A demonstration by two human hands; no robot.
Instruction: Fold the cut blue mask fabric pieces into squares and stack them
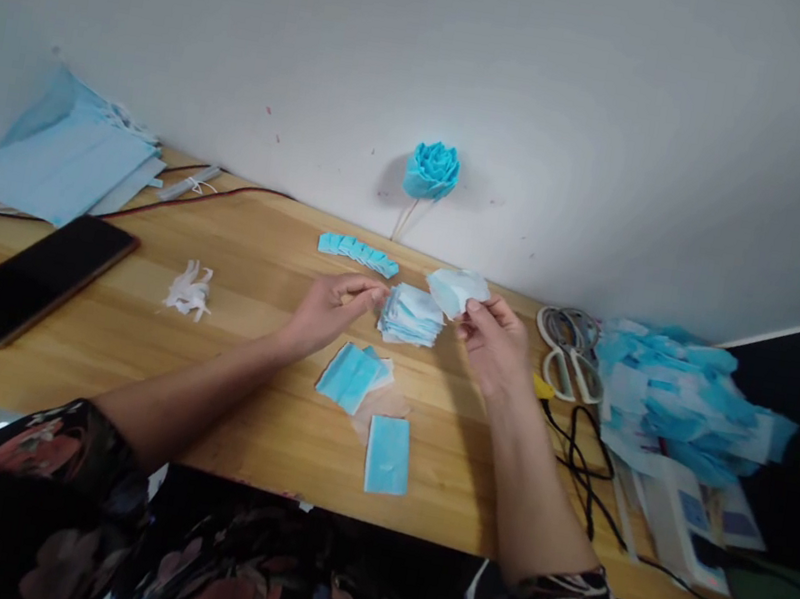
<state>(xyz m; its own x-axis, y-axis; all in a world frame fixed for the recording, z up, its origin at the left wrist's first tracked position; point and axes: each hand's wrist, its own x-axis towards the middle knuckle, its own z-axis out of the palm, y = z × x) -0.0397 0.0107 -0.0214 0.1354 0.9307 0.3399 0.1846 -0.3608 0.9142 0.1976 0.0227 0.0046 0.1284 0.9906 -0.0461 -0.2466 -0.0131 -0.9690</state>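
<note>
My right hand (496,340) pinches a thin pale-blue and white fabric piece (456,290) between thumb and fingers, just above and right of a stack of similar cut pieces (413,315). At the stack's left edge is my left hand (334,309), thumb and fingertips pressed together; whatever they may grip is too small to make out. Nearer to me lie some blue fabric pieces (348,377), overlapping a sheer whitish one, and a single blue rectangle (389,455). Behind the stack runs a row of small folded blue pieces (358,252).
A blue fabric flower (432,171) on thin stems leans by the wall. Face masks (65,160), a phone (31,277) and white scraps (189,289) lie left. Scissors (572,362), black cable (578,469), a blue fabric heap (688,401) and a white device (688,522) crowd the right.
</note>
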